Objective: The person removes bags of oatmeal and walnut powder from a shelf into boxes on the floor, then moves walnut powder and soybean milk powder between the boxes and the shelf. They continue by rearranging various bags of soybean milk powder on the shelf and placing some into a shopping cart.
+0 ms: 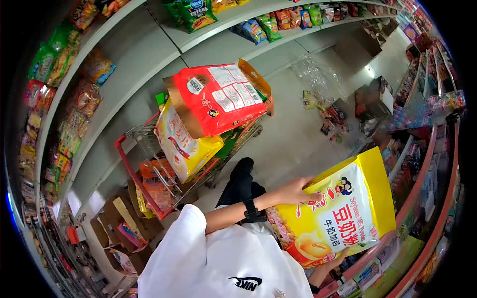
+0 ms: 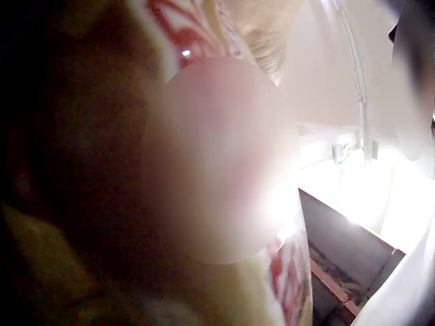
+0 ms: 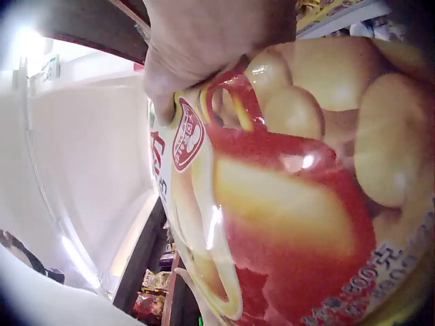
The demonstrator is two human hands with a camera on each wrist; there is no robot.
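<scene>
Your white shirt (image 1: 218, 263) fills the bottom of the head view, nearest the lens. Going from the left: shelves of snack bags (image 1: 59, 99) curve down that side, with opened cardboard boxes (image 1: 124, 223) on the floor at their foot. Just beside those stands the red-framed shopping cart (image 1: 149, 169), piled with a yellow bag and, on top, a red bag (image 1: 218, 97) tilted on its side. Past the cart the grey floor (image 1: 288, 129) opens into the aisle, with loose packets and a cardboard box (image 1: 370, 102) scattered farther along. On the right, red-edged shelves (image 1: 427, 198) close that side, so the free room lies between the cart and those shelves.

Between your hands sits the big yellow soybean milk powder bag (image 1: 338, 208), held tilted, just in front of the right-hand shelves and well apart from the cart. Your left hand (image 1: 295, 191), wrist strapped with a black band, reaches across your body with fingers laid straight on the bag's upper left edge. Your right hand (image 1: 338, 256) supports the bag from below; in the right wrist view its fingers (image 3: 197, 54) curl over the bag's edge, gripping it. What the left wrist view shows is too blurred to read.
</scene>
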